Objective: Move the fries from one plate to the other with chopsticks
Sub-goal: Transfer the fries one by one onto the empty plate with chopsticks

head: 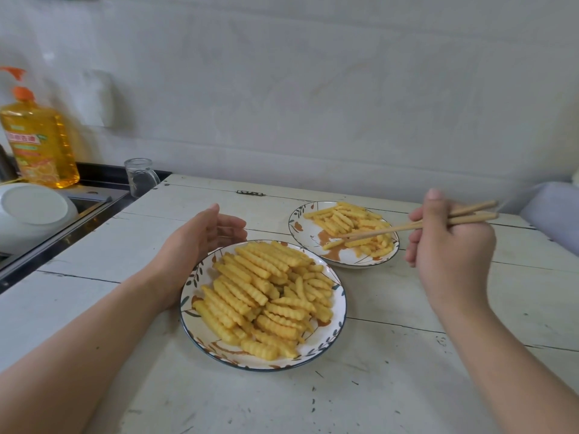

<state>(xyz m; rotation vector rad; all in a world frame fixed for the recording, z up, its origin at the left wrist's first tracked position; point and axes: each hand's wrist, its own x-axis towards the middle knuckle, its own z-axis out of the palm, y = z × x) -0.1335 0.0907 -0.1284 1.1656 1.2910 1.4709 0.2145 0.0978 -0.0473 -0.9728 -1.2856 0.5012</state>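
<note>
A leaf-patterned near plate (340,300) in the middle of the table carries a tall heap of crinkle-cut fries (263,296). Behind it to the right, a far plate (297,220) of the same pattern holds a thinner layer of fries (351,223). My right hand (451,245) grips a pair of wooden chopsticks (407,225) to the right of the far plate. Their tips reach down among the fries at that plate's front part; whether they pinch one I cannot tell. My left hand (203,242) lies with relaxed fingers against the near plate's far left rim.
The white plank table (407,355) ends at a sink (87,202) on the left, with a white bowl (34,214), a yellow detergent bottle (40,142) and a glass mug (141,177) there. A pale purple object (554,211) sits at the right edge. A wall stands close behind.
</note>
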